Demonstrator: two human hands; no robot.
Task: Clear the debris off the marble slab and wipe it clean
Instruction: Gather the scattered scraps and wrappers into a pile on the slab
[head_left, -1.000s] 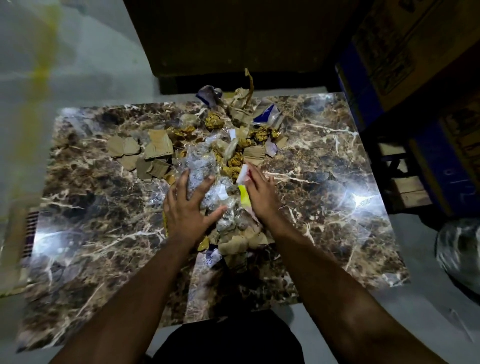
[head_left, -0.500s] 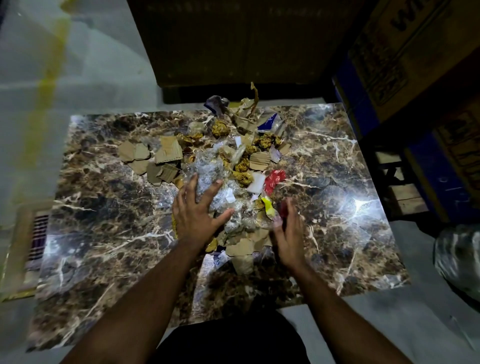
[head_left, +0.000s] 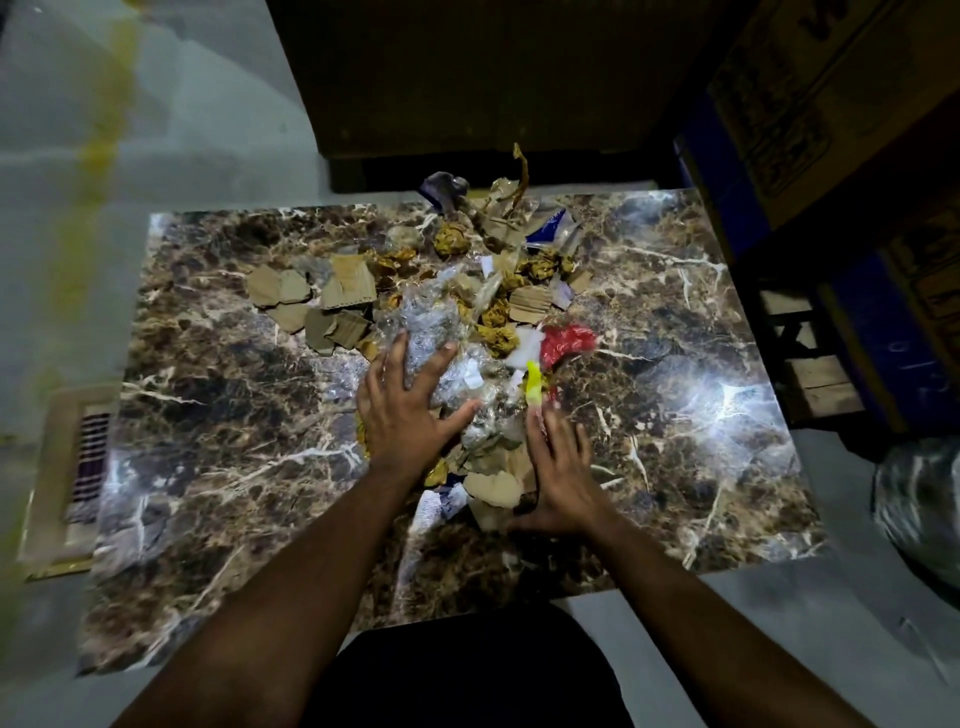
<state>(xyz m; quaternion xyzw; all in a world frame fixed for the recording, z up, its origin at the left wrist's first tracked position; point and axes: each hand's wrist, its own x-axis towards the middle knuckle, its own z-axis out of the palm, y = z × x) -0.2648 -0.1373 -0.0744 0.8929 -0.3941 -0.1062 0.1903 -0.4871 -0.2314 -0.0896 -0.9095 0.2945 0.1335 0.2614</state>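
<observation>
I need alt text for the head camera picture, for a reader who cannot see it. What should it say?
Two bare hands, left hand and right hand, lie with spread fingers on a debris pile of cardboard scraps, clear plastic and crumpled paper in the middle of a brown marble slab. A red scrap lies just beyond the right hand.
</observation>
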